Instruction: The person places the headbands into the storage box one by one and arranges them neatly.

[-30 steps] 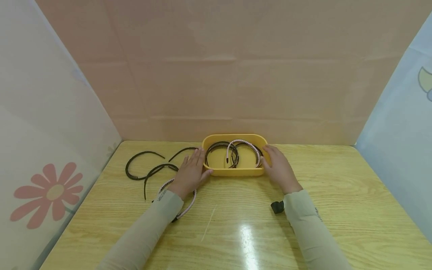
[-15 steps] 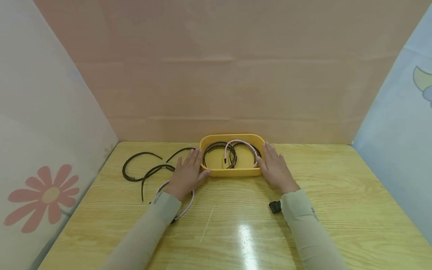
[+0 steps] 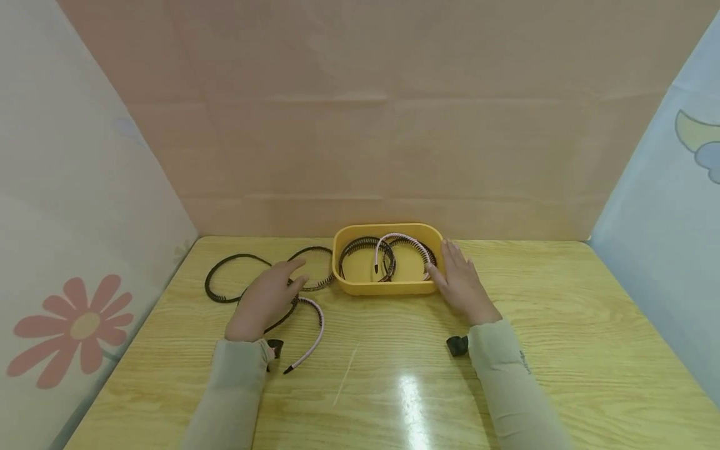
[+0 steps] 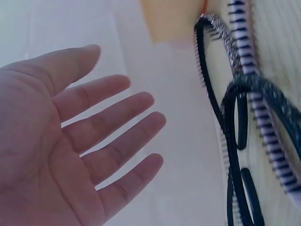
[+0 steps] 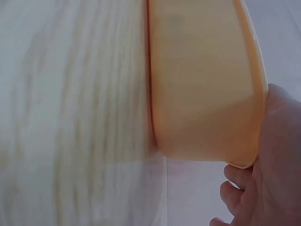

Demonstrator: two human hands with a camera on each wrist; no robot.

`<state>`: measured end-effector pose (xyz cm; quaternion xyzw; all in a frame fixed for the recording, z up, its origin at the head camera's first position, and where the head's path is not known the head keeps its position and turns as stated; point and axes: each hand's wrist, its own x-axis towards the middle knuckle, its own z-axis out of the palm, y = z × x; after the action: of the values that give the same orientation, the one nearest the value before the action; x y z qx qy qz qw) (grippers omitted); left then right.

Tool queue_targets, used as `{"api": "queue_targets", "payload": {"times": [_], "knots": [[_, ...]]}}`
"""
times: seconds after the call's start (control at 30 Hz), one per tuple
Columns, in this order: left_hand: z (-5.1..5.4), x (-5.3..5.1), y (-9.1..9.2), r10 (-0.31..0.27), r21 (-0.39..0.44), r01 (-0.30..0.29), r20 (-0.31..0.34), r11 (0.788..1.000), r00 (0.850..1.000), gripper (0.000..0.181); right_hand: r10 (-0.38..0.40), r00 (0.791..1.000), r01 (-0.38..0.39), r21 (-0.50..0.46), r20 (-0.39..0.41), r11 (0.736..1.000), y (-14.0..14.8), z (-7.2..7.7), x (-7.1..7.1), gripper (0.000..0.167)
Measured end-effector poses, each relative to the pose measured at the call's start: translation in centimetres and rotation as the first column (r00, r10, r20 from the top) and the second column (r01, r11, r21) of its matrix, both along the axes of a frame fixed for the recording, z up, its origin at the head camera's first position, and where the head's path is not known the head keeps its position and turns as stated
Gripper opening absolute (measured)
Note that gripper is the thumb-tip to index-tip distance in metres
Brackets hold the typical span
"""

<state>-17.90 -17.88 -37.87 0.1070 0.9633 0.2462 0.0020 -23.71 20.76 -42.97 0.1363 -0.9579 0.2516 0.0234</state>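
Note:
A yellow plastic container (image 3: 388, 288) stands against the back wall with black toothed headbands (image 3: 365, 239) and a pink-and-black one inside. My right hand (image 3: 464, 284) rests along its right end, fingers mostly straight and touching the wall; the right wrist view shows the hand at the rim. To the left, my left hand (image 3: 264, 303) hovers over loose headbands, its fingers spread and holding nothing in the left wrist view. Beneath and around it lie a black headband (image 3: 210, 275), another black headband (image 3: 315, 249) and a pink-and-black headband (image 3: 322, 319); the hand partly hides the pile.
Everything stands on a wooden table (image 3: 562, 350). A plain tan backdrop (image 3: 394, 156) rises behind it, with printed side panels at left and right. Black wrist straps show under both sleeves.
My left hand has left the container's left end and moved left and toward me over the loose headbands. The right hand has stayed at the container's right end.

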Motion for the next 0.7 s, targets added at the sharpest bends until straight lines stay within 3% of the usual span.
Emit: {"api": "queue_targets", "payload": {"times": [0.23,0.37,0.53,0.7], "knots": [[-0.7,0.8,-2.4,0.103,0.022,-0.102,-0.028,0.995,0.994,0.048,0.004,1.000,-0.005,-0.024,-0.010,1.000,0.1,0.0,-0.1,0.079],[-1.2,0.6,-3.8,0.136,0.023,-0.135,-0.017,0.991,0.991,0.047,0.002,1.000,-0.002,-0.011,-0.020,1.000,0.1,0.1,0.1,0.078],[-2.0,0.0,-5.7,0.181,0.017,-0.182,0.045,0.983,0.982,0.047,0.006,0.999,-0.006,0.007,-0.043,1.000,0.2,0.1,0.2,0.075],[-2.5,0.2,-7.4,0.211,0.017,-0.216,0.135,0.976,0.968,0.048,0.006,0.999,-0.005,0.009,-0.036,1.000,0.2,0.0,0.1,0.074]]}}
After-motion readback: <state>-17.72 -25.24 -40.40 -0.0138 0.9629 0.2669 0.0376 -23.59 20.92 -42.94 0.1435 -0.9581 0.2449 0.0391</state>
